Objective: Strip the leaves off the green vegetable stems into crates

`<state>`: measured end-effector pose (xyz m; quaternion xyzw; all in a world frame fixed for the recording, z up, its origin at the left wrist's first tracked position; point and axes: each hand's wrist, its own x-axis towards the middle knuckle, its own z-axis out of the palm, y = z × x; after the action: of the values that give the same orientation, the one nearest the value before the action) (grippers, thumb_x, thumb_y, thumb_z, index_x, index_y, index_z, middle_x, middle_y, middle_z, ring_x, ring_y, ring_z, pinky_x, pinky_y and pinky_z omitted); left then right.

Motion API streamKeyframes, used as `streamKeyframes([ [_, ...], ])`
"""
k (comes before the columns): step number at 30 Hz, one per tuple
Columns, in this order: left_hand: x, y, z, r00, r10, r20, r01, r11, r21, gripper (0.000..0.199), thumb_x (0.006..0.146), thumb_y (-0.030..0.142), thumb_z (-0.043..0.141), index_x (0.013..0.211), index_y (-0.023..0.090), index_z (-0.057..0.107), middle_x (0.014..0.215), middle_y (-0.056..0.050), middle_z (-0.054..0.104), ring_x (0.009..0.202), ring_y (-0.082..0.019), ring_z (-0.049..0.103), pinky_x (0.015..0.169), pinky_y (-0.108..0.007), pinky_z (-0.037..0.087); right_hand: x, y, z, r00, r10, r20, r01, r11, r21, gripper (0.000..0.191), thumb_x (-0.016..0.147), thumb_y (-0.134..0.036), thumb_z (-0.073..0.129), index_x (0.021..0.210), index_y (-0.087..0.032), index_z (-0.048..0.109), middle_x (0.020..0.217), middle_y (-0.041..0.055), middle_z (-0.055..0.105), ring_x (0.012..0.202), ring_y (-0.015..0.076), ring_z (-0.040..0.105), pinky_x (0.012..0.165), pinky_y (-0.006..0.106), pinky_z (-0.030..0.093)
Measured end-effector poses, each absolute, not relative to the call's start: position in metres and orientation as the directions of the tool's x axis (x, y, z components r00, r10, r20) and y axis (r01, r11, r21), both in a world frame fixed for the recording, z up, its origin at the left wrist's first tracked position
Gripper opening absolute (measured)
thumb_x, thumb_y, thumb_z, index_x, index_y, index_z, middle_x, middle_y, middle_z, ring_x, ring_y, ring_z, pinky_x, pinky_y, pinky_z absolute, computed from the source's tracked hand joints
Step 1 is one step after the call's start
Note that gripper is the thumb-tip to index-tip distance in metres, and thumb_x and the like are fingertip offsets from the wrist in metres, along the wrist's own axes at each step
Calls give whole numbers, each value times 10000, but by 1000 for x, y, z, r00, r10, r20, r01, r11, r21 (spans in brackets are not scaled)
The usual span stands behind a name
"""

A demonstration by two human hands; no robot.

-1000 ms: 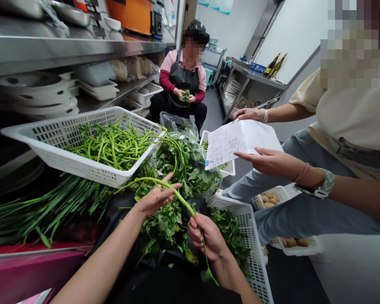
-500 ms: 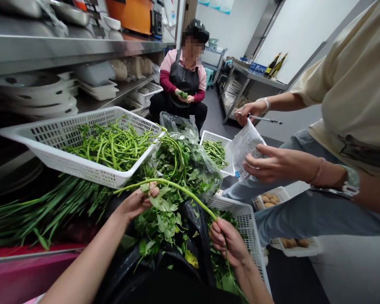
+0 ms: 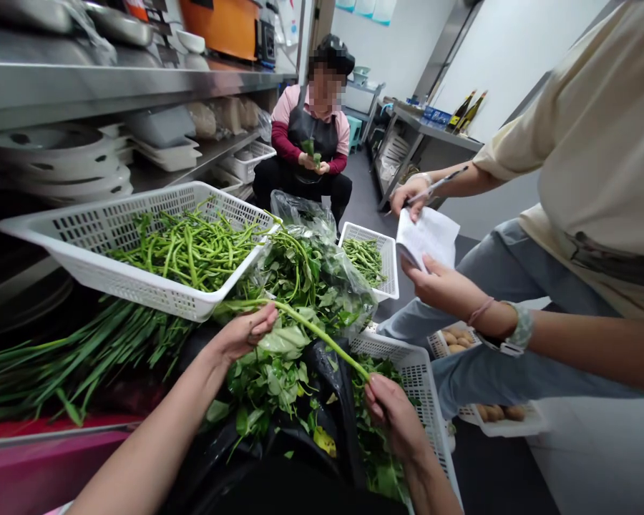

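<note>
Pale green, a long smooth plant stem (image 3: 327, 340) runs in a shallow bow between the two hands. Its nearer part is pinched between thumb and forefinger of the right hand (image 3: 400, 415); the fingers of the left hand (image 3: 244, 332) curl at its farther part, though whether they grip or merely steady it cannot be told. Support at two separated places probably keeps the slender stem extended. Below and between the fingers lies a loose heap of green leaves (image 3: 273, 379), beside creased, glossy black plastic (image 3: 346, 408). Beyond the left fingertips, to their left, stands a white slotted plastic basket (image 3: 139, 286) of slender green stems (image 3: 193, 250); beneath and beside the right fingers is a deep white plastic crate (image 3: 420, 375) of dark leaves. Both containers are apparently placed for short reach. The basket's near corner limits the left fingers forward; the crate's rim bounds the right hand outward. Freer room lies above the heap.
</note>
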<state>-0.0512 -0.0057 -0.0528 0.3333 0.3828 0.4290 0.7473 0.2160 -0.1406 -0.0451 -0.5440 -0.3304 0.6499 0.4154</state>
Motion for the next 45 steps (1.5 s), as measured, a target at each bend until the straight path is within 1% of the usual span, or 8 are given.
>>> streamKeyframes([
  [5,-67,-3,-64,111,942,-318,-544,325,773,327,773,383,630,613,177,433,393,126,275,281,-18,207,305,-119,186,230,-142,-49,-47,895,-445,-390,-426,-816,477,664,-533,686,548,-178,389,429,-93,272,384,27,155,365,181,108],
  [9,-54,-21,-62,206,917,-341,244,289,926,493,571,391,757,976,166,588,825,-53,672,627,-169,630,563,-256,477,220,-138,-51,-78,884,-461,-393,-453,-801,476,648,-555,684,572,-180,400,434,-98,279,377,24,146,358,178,99],
  [13,-34,-43,-42,250,943,-220,699,-18,715,607,595,448,689,1132,180,598,1354,-160,485,1156,-361,510,943,-416,382,197,-130,-51,-27,925,-380,-177,-379,-908,490,689,-617,602,583,-174,423,440,-84,322,391,34,212,382,184,129],
  [21,12,-54,-20,276,908,-314,61,310,949,447,697,545,519,904,156,591,811,-55,639,720,-183,590,586,-255,435,156,-116,-43,-247,952,-180,263,-113,-958,323,859,-392,425,624,-175,464,517,-39,441,490,79,396,503,200,306],
  [27,1,-54,-16,357,923,-141,210,68,975,336,734,511,509,664,182,511,579,47,441,545,-123,416,515,-238,341,157,-117,-43,-530,848,-18,709,431,-558,214,843,-212,444,631,-180,443,584,-34,479,523,87,381,509,224,252],
  [34,-8,-56,-2,530,825,-194,329,11,944,326,773,471,474,626,181,495,576,44,439,555,-123,405,516,-235,334,145,-111,-41,-860,507,-57,493,797,-349,147,696,-186,586,639,-194,450,584,-65,535,524,81,400,463,226,205],
  [41,-53,-27,36,155,988,-5,351,-50,935,376,735,512,470,853,194,632,634,-3,593,592,-173,528,534,-264,417,132,-79,-73,-512,853,96,689,475,-548,256,895,-230,377,769,-192,597,691,1,627,613,104,536,587,198,357],
  [45,-102,14,40,-106,982,153,544,-71,836,359,710,542,446,797,241,621,652,-19,616,623,-213,569,566,-310,442,132,-33,-95,-307,951,42,668,246,-703,349,794,-306,566,1124,-193,584,1086,72,639,962,182,580,817,260,423],
])
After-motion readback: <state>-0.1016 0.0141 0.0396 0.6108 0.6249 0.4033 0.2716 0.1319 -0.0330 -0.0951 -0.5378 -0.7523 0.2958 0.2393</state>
